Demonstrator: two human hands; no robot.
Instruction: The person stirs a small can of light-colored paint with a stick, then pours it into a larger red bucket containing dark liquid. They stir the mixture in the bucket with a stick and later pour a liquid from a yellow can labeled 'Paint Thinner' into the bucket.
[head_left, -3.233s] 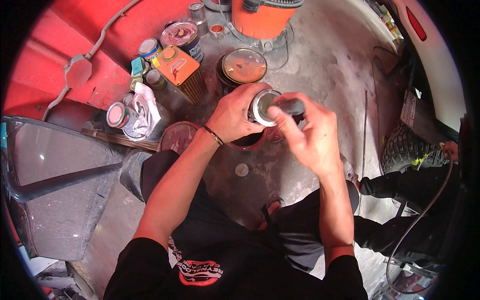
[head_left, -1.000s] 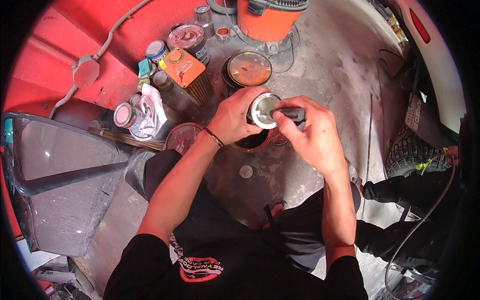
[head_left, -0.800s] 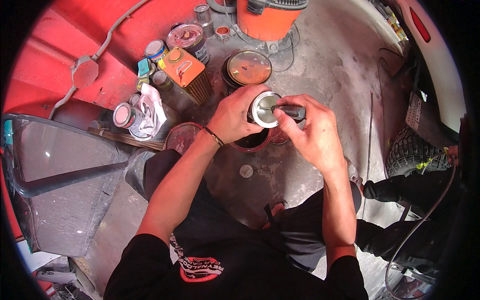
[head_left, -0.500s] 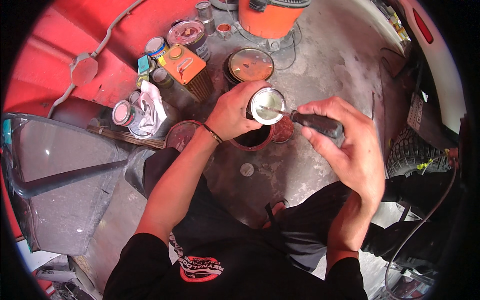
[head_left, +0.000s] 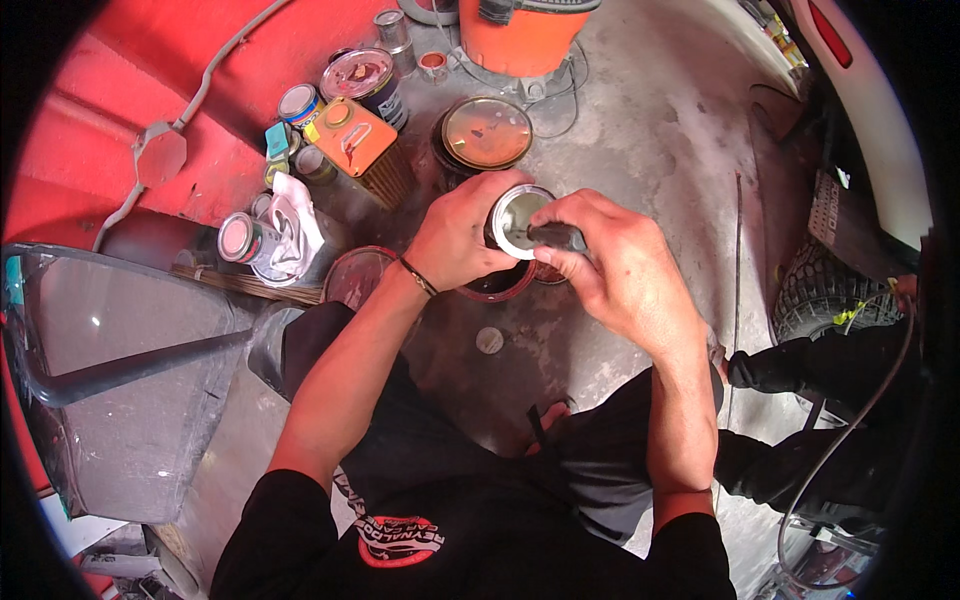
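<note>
My left hand [head_left: 462, 228] is closed round the side of a small metal can [head_left: 514, 212], tilted so that its open mouth and bright rim face me. Pale liquid seems to lie inside. In my right hand [head_left: 632, 268] is what looks like a screwdriver [head_left: 560, 237], its dark handle pinched between thumb and fingers at the can's mouth. The hand and handle hide its shaft. Directly below the small can, a larger open can [head_left: 503, 290] with a dark inside stands on the floor, partly covered by my hands.
A lidded tin [head_left: 487, 133] stands just beyond my hands. At left are an orange rectangular can [head_left: 350, 135], several paint cans and a crumpled white cloth [head_left: 295, 225]. An orange bucket-shaped machine [head_left: 525, 40] is at the back. A tyre [head_left: 825, 295] and another person's dark-clothed legs [head_left: 810, 380] are at right.
My right hand has moved left, bringing the screwdriver's handle up to the can's mouth. Its shaft, seen before, is now hidden. The left hand still holds the can, in nearly the same place.
</note>
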